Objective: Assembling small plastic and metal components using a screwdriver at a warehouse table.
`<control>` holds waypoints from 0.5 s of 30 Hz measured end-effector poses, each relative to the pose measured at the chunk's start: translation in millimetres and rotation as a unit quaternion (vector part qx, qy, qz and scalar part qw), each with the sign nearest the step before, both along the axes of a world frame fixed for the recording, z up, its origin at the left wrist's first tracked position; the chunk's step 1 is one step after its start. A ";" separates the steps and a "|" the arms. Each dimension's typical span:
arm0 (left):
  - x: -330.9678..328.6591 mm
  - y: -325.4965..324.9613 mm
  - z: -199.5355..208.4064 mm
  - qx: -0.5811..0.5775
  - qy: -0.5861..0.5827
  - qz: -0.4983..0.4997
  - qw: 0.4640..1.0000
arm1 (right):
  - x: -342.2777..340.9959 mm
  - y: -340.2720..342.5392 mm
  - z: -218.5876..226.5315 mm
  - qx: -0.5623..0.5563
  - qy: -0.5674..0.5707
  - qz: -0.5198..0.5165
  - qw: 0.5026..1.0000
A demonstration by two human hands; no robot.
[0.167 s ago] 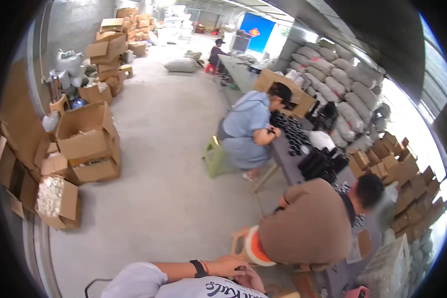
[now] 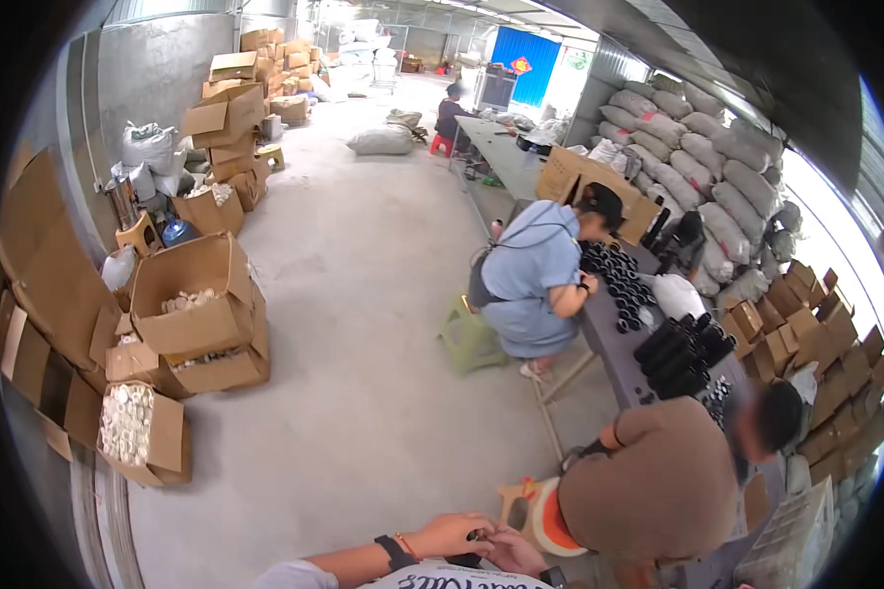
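Note:
Both my hands meet in front of my pale printed shirt at the lower edge. My left hand, with a black watch band and an orange bracelet at its wrist, has its fingers curled against those of the other hand. My right hand is bent in toward it, a dark band at its wrist. Something small and dark seems to sit between the fingertips, too small to name. Just to the right of my hands is a round stool with an orange-red top, under a seated person in brown.
A long table on the right carries black cylinders and small black rings. Another person in light blue sits at it by a green stool. Cardboard boxes line the left wall; stuffed sacks are stacked behind the table.
The whole scene has shifted right and down as my view turned. My hands stay together at my front. The person in brown has leaned a little, head toward the table.

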State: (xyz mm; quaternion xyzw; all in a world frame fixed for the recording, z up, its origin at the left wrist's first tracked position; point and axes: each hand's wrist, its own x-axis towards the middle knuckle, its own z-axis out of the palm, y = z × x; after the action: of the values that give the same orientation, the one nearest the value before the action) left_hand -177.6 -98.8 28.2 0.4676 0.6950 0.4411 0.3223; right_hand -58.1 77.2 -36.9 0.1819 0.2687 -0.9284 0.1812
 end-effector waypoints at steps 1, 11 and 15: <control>-20.1 -1.7 1.9 -0.031 0.004 0.007 0.999 | -24.1 9.5 -9.0 -0.003 -0.026 0.047 0.999; -313.9 -39.8 -57.3 -0.070 -0.052 0.158 0.984 | -394.9 -25.1 -55.1 -0.127 0.033 0.271 0.953; -426.0 -58.6 -7.5 -0.026 -0.009 0.311 0.950 | -560.1 -45.2 33.3 0.104 0.077 0.347 0.929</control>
State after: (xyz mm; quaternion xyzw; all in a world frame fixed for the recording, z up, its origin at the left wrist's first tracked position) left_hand -603.6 -157.4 20.6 0.2153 0.8140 0.5060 0.1872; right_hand -618.2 32.1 -3.6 0.0231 0.4233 -0.7854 0.4511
